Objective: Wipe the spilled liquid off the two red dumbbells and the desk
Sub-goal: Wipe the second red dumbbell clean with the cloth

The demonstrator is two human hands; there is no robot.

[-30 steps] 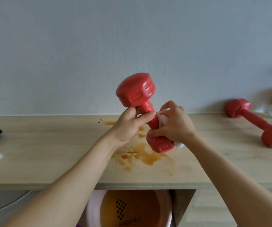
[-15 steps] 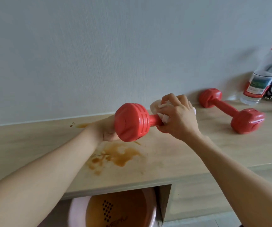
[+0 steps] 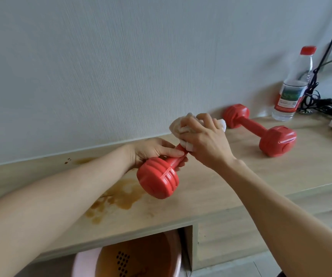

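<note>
Standing bottle (image 3: 289,92), contents indiscernible

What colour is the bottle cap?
Red; the bottle cap shows clearly in the head view.

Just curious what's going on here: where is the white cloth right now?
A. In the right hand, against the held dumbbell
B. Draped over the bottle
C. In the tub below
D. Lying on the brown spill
A: the right hand presses the cloth around the far end of the dumbbell.

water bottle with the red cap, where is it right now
In the head view the water bottle stands upright at the far right of the desk against the wall, just behind the second red dumbbell, beside black cables.
</note>
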